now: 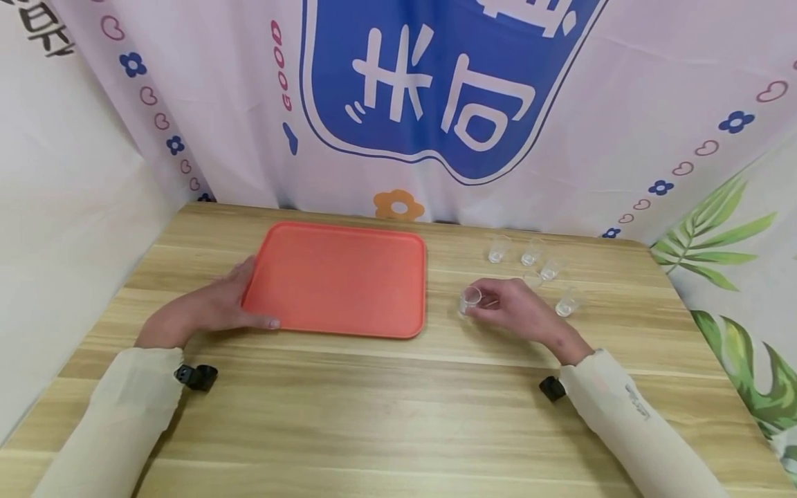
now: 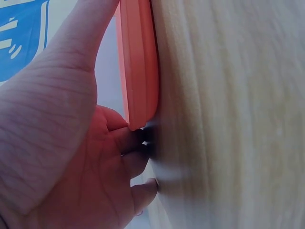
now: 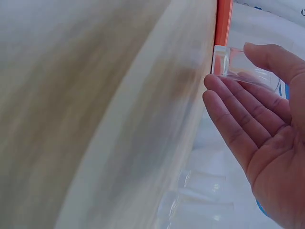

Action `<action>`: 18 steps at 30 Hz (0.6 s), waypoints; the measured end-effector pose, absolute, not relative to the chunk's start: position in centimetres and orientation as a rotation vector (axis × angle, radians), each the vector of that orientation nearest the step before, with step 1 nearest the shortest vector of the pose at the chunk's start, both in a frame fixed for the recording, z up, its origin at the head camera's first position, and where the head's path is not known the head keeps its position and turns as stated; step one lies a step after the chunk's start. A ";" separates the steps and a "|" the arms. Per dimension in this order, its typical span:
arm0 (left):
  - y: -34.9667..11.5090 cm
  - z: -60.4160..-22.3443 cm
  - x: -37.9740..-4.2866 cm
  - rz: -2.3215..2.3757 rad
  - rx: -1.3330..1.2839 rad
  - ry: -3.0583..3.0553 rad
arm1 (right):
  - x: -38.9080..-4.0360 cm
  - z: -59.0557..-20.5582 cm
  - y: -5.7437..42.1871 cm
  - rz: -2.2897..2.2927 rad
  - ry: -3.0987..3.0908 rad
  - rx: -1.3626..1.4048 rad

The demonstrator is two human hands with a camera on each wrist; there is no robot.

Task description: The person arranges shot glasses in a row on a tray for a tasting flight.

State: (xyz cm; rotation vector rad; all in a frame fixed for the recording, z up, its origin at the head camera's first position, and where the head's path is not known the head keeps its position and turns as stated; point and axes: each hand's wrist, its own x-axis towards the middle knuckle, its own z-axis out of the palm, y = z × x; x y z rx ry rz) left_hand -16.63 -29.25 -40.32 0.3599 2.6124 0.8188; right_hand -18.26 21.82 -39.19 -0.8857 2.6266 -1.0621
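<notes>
Thumb and fingers of my right hand [image 1: 517, 310] pinch one small, clear, straight-sided cup [image 1: 470, 302], glass or rigid plastic, material undetermined. Clock bearings run from this hand, twelve pointing away from me. The cup sits upright at nine o'clock, low over the pale wood-grain table [image 1: 386, 415]; base contact cannot be confirmed.

Handling assessment: likely light, stiff and slick-walled, and breakable if glass. Recommended hold: the side wall below the rim, thumb opposing fingers, modest pressure, fingertips kept out of the mouth. Too hard a squeeze could make it slip.

Matching clear cups stand close by: one at twelve o'clock [image 1: 496, 250], two towards one [image 1: 529, 254] and one at three [image 1: 565, 304]. Another rim shows behind my hand, partly hidden.

Further out at nine o'clock lies the flat, red, rectangular tray [image 1: 342, 280] with rounded corners, apart from the cup. My left hand [image 1: 214, 306] holds its near-left corner, thumb along the near rim, fingers at the left. Judged stiff, light and prone to slide; the raised rim is the proper hold.
</notes>
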 end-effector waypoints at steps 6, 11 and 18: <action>-29.4 -40.5 -16.8 0.841 0.390 2.623 | -18.7 -39.3 20.9 -1.086 2.621 -0.934; -29.4 -40.6 -16.8 0.849 0.383 2.614 | -18.9 -39.2 20.0 -1.105 2.616 -0.933; -29.4 -40.4 -16.6 0.820 0.353 2.604 | -19.5 -39.3 18.6 -1.106 2.627 -0.929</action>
